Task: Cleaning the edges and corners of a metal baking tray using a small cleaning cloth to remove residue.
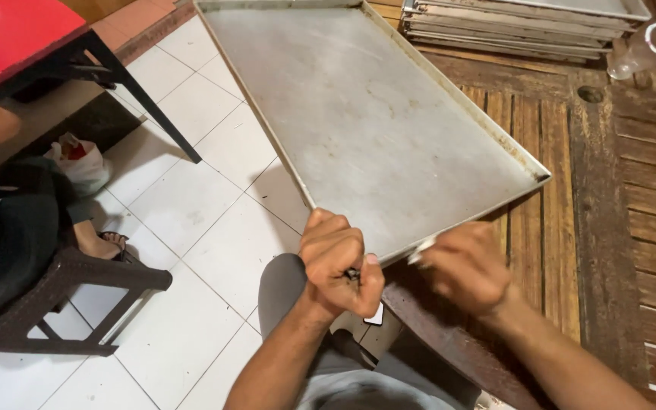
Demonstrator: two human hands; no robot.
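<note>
A large flat metal baking tray [373,114] lies on a wooden slatted table, its near left corner hanging past the table edge over the floor. My left hand [335,262] is closed in a fist at the tray's near edge, pinching a small dark thing I cannot make out. My right hand [465,266] is blurred, just right of the left, at the same near rim; a small pale piece [423,249] shows at its fingertips. My knees in grey trousers [286,285] are below the hands.
A stack of similar metal trays [518,23] sits at the table's far side, with a clear plastic cup [643,49] to its right. On the left, a seated person's leg rests on a dark chair [77,288], beside a red table [17,34] and a plastic bag [77,159].
</note>
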